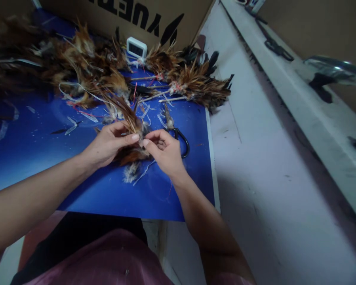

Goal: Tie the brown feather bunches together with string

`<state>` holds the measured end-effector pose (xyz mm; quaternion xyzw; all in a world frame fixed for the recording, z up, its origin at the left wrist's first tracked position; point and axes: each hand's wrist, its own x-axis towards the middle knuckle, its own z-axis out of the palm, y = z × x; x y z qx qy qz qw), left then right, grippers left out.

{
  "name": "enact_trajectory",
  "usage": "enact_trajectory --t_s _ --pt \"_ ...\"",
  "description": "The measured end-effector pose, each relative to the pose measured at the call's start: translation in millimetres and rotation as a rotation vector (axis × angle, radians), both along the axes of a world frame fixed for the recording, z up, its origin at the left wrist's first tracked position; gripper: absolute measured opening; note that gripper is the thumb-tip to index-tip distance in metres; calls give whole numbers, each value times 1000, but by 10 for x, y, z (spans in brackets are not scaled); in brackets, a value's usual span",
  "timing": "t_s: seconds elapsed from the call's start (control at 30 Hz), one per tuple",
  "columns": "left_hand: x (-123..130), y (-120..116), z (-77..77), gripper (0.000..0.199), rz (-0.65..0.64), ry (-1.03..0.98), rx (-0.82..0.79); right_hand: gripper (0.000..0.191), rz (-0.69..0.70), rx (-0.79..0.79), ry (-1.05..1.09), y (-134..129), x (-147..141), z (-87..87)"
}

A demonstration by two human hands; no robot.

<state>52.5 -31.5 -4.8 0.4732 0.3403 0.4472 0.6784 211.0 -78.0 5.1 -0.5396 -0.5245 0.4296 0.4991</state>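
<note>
Over the blue tabletop (100, 194), both hands meet at a small bunch of brown feathers (132, 118). My left hand (112, 142) is closed around it, thumb lying along its fluffy grey base. My right hand (164, 148) pinches that base between thumb and fingers from the right. More brown feathers (130, 157) lie beneath the hands, and a pale fluffy feather (132, 172) sits just in front. Black-handled scissors (183, 144) rest on the table, partly hidden behind my right hand.
Feather bundles tied on sticks (192, 85) lie at the back right. A heap of loose feathers (77, 67) spreads across the back left. Behind stand a small white digital display (136, 48) and a cardboard box (178, 12). A wall (255, 158) borders the table's right edge.
</note>
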Motion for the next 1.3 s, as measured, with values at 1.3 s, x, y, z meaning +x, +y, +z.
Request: enact_trajectory --t_s 1.3 --pt "-81 1 9 27 -145 35 -119 20 158 163 35 -24 3 -37"
